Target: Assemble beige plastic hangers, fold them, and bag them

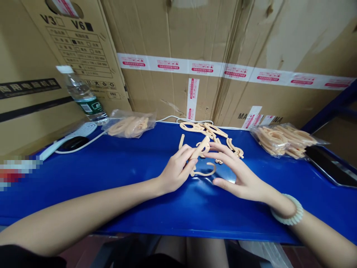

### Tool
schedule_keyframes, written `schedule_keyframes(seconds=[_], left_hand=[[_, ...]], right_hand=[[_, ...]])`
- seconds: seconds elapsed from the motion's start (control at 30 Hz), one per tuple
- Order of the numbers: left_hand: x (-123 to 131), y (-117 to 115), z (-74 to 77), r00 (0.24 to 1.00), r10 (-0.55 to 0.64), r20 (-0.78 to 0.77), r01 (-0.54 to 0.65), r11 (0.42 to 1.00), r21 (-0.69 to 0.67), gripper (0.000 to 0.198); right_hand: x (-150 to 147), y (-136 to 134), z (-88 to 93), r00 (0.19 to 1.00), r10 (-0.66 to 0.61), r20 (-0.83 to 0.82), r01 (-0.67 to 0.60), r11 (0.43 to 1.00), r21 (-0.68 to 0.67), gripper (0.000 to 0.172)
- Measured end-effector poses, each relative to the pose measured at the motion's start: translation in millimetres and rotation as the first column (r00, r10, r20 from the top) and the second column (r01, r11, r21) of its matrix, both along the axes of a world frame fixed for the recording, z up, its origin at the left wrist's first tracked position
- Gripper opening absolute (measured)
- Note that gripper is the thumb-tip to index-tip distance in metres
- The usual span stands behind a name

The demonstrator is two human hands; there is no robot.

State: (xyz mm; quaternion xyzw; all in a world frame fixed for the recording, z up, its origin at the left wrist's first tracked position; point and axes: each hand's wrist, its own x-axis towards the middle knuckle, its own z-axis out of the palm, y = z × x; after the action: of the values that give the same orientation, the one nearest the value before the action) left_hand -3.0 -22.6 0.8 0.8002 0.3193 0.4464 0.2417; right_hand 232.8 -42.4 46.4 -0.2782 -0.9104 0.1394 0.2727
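Note:
My left hand (177,169) is closed around a beige plastic folding hanger (201,147), its straight arm slanting up to the right past my fingers. Below the fingers curves a thin beige hook (208,174); I cannot tell whether it is joined to the held hanger. My right hand (242,175) hovers just to the right, thumb and fingers spread, fingertips beside the hanger's end. Behind both hands lie loose beige hanger parts (191,127), some flat with oval openings, and a short straight piece (182,141). More parts are partly hidden by my right fingers.
The blue table (111,197) holds a clear bag of beige parts (128,124) at left and a second bag (281,139) at right. A water bottle (83,95), black mouse (73,143) and white cable stand left. A dark phone-like device (331,167) lies right. Cardboard boxes (173,33) wall the back.

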Motion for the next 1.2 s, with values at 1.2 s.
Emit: schedule_keyframes(seconds=[1.2], left_hand=[[-1.0,-2.4,0.1,0.773,0.481,-0.413,0.006,0.646,0.763,0.022]], right_hand=[[-7.6,8.4,-13.3,0.973,-0.197,-0.122,0.035,0.646,-0.762,0.044]])
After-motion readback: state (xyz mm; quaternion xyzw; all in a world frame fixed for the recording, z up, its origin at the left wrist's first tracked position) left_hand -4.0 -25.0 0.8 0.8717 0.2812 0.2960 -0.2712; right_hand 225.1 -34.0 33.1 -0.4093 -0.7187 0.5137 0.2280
